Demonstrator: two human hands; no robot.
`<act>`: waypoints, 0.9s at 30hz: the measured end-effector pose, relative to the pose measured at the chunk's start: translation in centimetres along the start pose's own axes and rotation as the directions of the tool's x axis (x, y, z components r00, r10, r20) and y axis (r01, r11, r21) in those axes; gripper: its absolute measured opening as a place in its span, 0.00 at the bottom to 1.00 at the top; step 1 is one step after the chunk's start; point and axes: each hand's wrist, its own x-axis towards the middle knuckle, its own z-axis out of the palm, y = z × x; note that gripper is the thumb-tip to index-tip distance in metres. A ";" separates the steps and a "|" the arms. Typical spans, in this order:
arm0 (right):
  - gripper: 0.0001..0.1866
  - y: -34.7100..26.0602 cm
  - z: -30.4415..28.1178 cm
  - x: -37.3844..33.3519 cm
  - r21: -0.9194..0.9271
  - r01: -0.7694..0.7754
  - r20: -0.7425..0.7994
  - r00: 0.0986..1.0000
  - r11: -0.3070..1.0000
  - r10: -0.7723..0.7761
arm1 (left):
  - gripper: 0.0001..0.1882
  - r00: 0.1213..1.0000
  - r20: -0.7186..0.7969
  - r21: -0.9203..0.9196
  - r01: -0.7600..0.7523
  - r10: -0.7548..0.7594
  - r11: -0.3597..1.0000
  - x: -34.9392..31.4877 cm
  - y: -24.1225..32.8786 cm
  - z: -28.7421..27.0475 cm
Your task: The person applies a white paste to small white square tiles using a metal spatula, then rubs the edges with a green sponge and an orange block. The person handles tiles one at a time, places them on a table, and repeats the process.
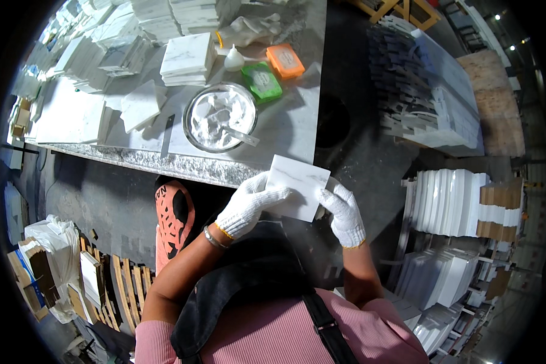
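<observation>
Both of my hands wear white knit gloves and hold one square white marble tile (300, 185) with faint grey veins, just off the table's near right corner. My left hand (249, 203) grips the tile's left edge, fingers partly over its face. On the opposite edge, my right hand (344, 212) pinches it with thumb and fingers. Closest on the table stands a round metal bowl (187, 130) of white paste. A flat metal scraper (241, 136) rests in the bowl across its rim.
Behind the bowl are a green box (261, 82), an orange box (286, 61), a white squeeze bottle (234, 59) and a spare glove (249, 30). Marble tile stacks (188, 56) cover the table's left part. A metal strip (167, 136) lies near its front edge. Slab racks (449, 203) stand right.
</observation>
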 end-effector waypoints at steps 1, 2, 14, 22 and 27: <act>0.21 0.1 0.2 -0.1 0.011 0.014 0.002 1.000 1.000 -0.014 | 0.23 1.000 -0.002 0.004 0.008 -0.008 1.000 -0.1 0.2 0.0; 0.21 0.1 0.3 -0.4 -0.014 -0.026 0.011 1.000 1.000 0.026 | 0.23 1.000 -0.015 0.006 0.002 -0.002 1.000 -0.1 0.3 -0.1; 0.26 -1.9 3.2 -0.8 -0.203 -0.152 0.166 0.968 0.967 0.187 | 0.20 0.958 -0.142 -0.199 -0.273 0.248 0.941 -4.1 1.8 -4.4; 0.27 -2.2 7.9 1.8 -0.254 0.078 0.218 0.976 0.964 -0.022 | 0.16 0.899 -0.267 -0.352 -0.427 0.348 0.833 -8.3 1.4 -7.8; 0.27 -3.6 12.9 3.7 -0.520 0.346 0.344 0.922 0.781 -0.179 | 0.15 0.855 -0.333 -0.314 -0.498 0.398 0.808 -10.5 1.0 -9.1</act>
